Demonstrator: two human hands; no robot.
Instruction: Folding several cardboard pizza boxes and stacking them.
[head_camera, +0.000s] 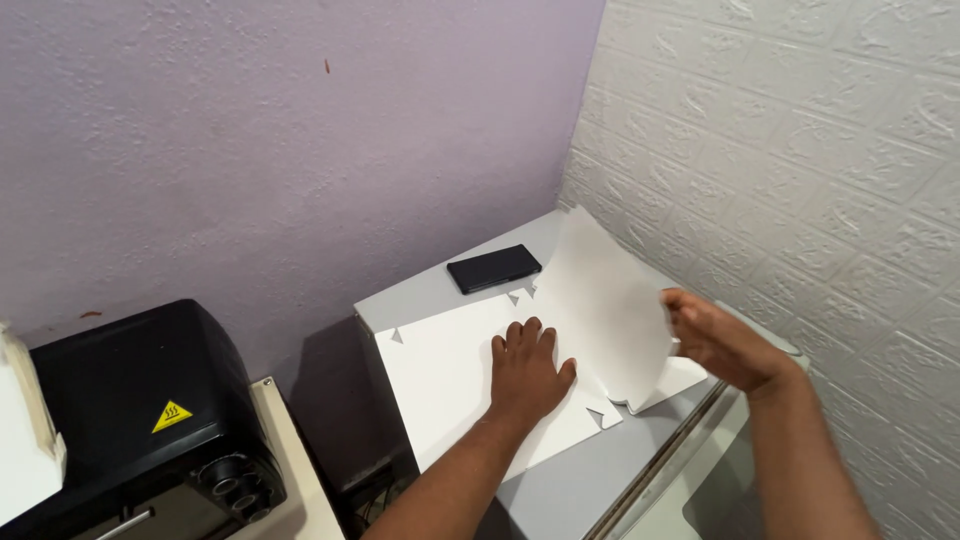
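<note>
A flat white cardboard blank, die-cut with small notches and tabs, was found lying on the grey worktop in the corner between a lilac wall and a white embossed wall. The left hand was laid flat on the blank, fingers spread and pressing it down just beside the fold line. The right hand was closed on the outer edge of the right-hand panel, which was raised and curved upward, hinged along the crease. A black phone lay on the worktop just behind the blank, apart from it. A black countertop oven stood well apart to the left.

It is judged that a clean fold would be best obtained with the flat hand kept tight against the crease, the panel brought over evenly along its whole edge rather than from one corner, and the tabs kept clear of the pinch.
</note>
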